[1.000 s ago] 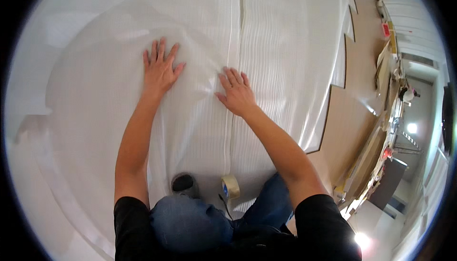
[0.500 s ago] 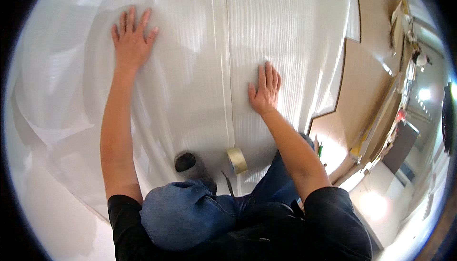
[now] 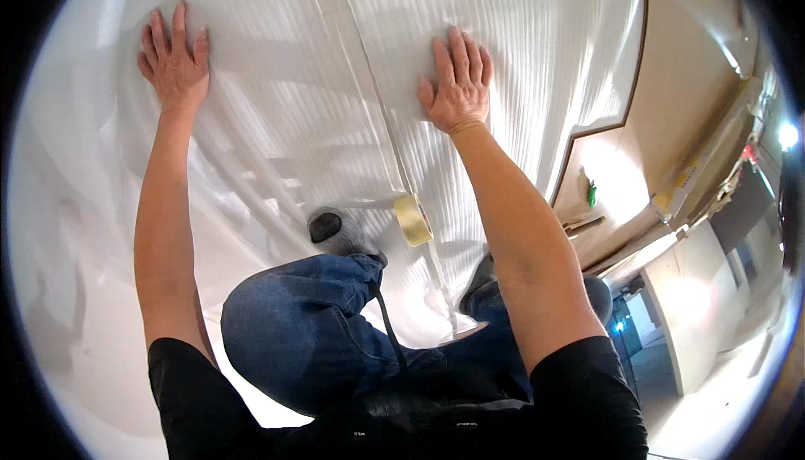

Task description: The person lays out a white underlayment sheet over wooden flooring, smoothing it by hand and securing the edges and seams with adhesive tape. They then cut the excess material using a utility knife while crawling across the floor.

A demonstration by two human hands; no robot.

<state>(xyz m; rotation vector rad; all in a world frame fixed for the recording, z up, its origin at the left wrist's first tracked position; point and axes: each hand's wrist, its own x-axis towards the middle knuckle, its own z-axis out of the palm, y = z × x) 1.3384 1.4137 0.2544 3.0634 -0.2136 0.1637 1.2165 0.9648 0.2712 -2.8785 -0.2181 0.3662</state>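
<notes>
White translucent foam sheeting (image 3: 277, 108) covers the floor under both my arms, with a long seam running down its middle. My left hand (image 3: 176, 66) presses flat on it at the far left, fingers spread. On the right side of the seam my right hand (image 3: 459, 83) lies palm down, its fingers stretched out and slightly apart. Neither hand holds anything. A roll of pale yellow adhesive tape (image 3: 412, 220) stands on the seam between my feet, close to my dark shoe (image 3: 325, 227).
Wood-coloured floor panels (image 3: 671, 74) with a stepped edge show past the sheeting on the right. A small green-handled tool (image 3: 592, 193) lies on them. Farther right are long boards (image 3: 696, 158) and a pale wall panel (image 3: 688, 301).
My right hand has slid forward over the sheeting. My left hand appears farther left and slightly forward. The view has shifted, and the tape roll now appears higher in the picture.
</notes>
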